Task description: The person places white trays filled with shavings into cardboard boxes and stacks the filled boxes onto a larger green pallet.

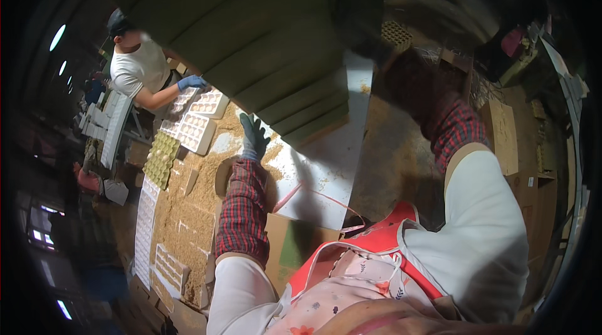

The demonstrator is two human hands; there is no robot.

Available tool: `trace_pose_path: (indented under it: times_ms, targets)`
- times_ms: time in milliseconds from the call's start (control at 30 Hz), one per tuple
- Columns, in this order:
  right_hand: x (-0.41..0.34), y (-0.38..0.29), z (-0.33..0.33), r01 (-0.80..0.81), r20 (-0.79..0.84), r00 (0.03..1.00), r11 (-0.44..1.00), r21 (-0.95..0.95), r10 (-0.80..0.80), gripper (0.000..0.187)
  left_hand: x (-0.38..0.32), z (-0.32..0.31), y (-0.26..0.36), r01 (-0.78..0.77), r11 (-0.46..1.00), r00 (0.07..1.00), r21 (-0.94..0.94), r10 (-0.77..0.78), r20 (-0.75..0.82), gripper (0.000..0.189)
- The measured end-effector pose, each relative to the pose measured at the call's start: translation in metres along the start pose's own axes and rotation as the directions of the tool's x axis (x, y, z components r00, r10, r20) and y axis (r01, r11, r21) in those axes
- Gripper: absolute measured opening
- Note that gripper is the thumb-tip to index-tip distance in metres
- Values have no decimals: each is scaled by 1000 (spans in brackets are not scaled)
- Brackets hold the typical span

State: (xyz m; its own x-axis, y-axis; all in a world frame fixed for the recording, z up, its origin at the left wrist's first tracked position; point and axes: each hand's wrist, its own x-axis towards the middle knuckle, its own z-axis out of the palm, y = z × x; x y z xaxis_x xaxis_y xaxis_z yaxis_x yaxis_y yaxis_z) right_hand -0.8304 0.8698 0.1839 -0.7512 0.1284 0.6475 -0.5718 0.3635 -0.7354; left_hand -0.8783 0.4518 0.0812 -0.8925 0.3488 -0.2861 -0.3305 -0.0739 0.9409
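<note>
My left hand (255, 132), in a dark grey-green glove, is raised with fingers apart above a white tabletop (324, 165) strewn with brown husk-like filling. Close beyond it hangs a large, dark, ribbed stack of flat pieces (254, 43), whose material I cannot tell; whether the fingers touch its lower edge is unclear. My right arm, in a red-and-black checked sleeve cover, reaches to the stack's right side. There my right hand (371, 38) is in deep shadow, its grip and fingers not readable. White trays (195, 132) with round egg-like items lie left of my left hand.
Across the table a co-worker's blue-gloved hand (190, 83) is at the trays. A yellow-green moulded tray (161, 158) holds a few round items. Loose filling (181, 222) spreads over the left side. A cardboard box (287, 245) stands before me; more cartons (501, 137) are at right.
</note>
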Motion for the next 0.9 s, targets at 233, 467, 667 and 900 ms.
trace_pose_path:
  times_ms: [233, 467, 667, 900]
  targets:
    - [-74, -51, 65, -7, -122, 992, 967, 256, 39, 42, -28, 17, -78, -197, 979, 941, -50, 203, 270, 87]
    - [-83, -31, -38, -133, -216, 928, 811, 570, 304, 36, -66, 143, -67, -199, 960, 902, 200, 100, 419, 89]
    - [-56, 66, -178, -303, -491, 853, 934, -190, 177, 39, 21, 270, -123, -497, 789, 780, 361, 225, 584, 79]
    - [-47, -10, 9, -37, -409, 910, 997, 70, 63, 63, 213, 358, -174, -209, 873, 885, -441, 360, 295, 74]
